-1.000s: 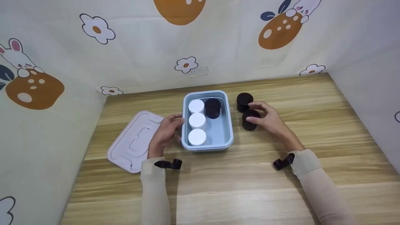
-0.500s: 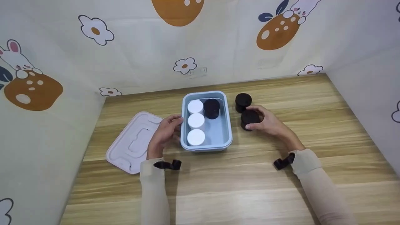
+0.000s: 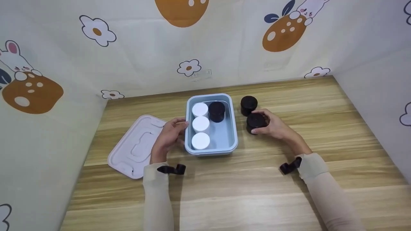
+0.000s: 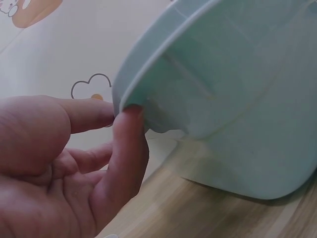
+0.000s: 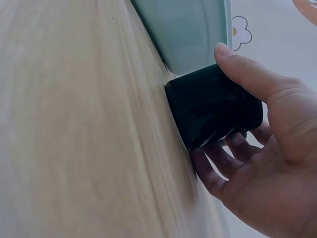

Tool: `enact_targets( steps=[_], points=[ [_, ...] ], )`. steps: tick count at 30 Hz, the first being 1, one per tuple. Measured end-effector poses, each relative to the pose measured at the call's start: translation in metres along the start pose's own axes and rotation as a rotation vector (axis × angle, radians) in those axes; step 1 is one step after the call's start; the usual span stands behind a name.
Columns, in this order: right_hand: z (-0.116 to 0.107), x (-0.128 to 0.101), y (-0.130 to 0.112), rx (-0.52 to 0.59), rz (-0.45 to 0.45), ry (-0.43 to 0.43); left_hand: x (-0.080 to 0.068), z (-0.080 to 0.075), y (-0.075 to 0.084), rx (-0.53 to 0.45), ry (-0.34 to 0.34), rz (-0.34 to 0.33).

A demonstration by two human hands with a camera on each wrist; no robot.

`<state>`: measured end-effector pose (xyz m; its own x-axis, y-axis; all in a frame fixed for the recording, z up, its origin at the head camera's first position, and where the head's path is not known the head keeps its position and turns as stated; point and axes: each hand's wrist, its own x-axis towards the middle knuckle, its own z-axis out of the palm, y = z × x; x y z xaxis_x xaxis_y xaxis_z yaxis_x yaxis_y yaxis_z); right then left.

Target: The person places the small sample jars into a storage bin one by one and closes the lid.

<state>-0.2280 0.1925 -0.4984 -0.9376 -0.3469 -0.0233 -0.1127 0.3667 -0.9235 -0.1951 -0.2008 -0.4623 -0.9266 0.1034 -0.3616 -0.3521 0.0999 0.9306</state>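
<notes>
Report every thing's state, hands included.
Bin: upright, uncovered, partly filled
Lid: off, on table
White jars: three, upright in bin
Inner black jar: upright in bin
Back black jar: upright on table
Front black jar: held; whether lifted, unclear
Left hand: holds bin's edge
Right hand: grips front black jar

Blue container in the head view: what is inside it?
Three white-topped jars line the left side of the blue container, and one black jar stands at its far right. Its floor shows at near right; beneath the jars it is covered.
</notes>
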Motion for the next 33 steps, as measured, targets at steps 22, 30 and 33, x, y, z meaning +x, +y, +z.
enact_targets(
  steps=[22,30,33],
  points=[
    [0.003,-0.003,-0.010,0.058,-0.044,0.076,0.000,0.001,0.003,0.022,-0.005,0.019],
    [0.008,-0.006,-0.030,0.115,-0.029,0.088,0.001,-0.001,0.000,0.009,-0.009,0.010],
    [0.010,-0.008,-0.038,0.124,-0.054,0.085,0.001,-0.001,-0.001,0.003,-0.008,0.015]
  ],
)
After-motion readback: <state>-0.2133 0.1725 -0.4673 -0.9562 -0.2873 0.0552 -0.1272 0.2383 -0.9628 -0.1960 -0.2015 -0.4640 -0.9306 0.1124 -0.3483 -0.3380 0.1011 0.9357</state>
